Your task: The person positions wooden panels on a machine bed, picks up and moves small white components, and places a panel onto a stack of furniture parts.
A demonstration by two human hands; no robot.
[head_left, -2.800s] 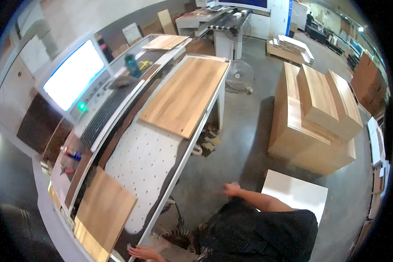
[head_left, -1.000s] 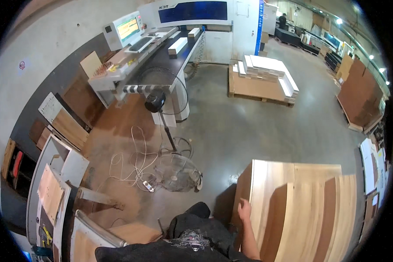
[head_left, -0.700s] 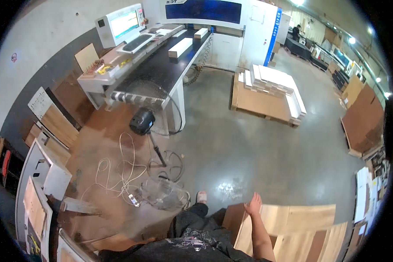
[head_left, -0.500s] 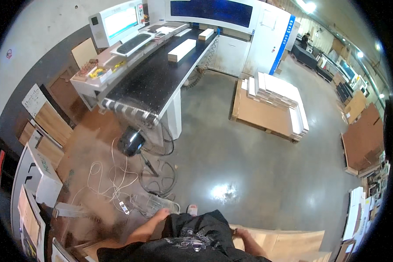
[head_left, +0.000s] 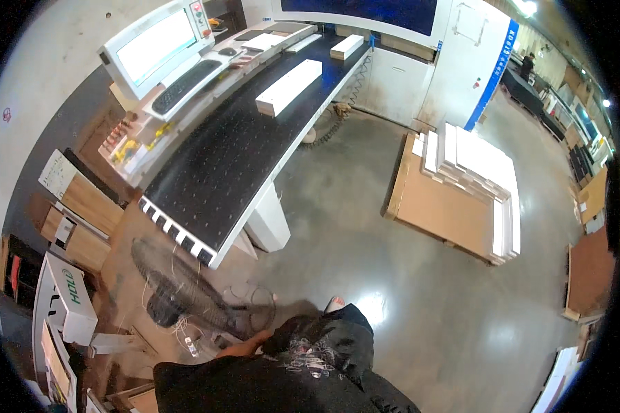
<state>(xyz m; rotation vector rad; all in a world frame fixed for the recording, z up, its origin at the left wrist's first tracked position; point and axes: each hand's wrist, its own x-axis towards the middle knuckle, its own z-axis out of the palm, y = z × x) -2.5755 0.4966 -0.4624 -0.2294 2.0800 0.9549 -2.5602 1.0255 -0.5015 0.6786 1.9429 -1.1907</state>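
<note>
Only a bare forearm (head_left: pixel 244 346) shows at the near edge, coming out from under the person's dark, soft jacket (head_left: pixel 303 372) and pointing left; the hand at its end is hidden or blurred, so whether the fingers are wide, narrow or holding anything cannot be told. The other hand is out of sight.

Nearest that forearm, just to its left, stands a floor fan (head_left: pixel 176 286) with a round wire cage, blurred by motion, on the floor among thin pale cables (head_left: pixel 186 330) that loop over a dusty, brownish patch of floor.

Beyond the fan a long worktop (head_left: pixel 234 158) runs from near left toward far right. Its surface is flat and black, dotted with a regular grid of small points, with a pale edge strip of blocks at the near end and a white pedestal (head_left: pixel 269 220) under it. A long white rectangular panel (head_left: pixel 289 86) lies on it, and a shorter white block (head_left: pixel 346 46) lies farther along.

To the far left sit a bright monitor (head_left: pixel 155 45) and a dark keyboard (head_left: pixel 182 86).

The floor (head_left: pixel 393 275) is smooth, glossy grey concrete. On the right a flat brown board (head_left: pixel 448 206) carries stacked white panels (head_left: pixel 479 162).
</note>
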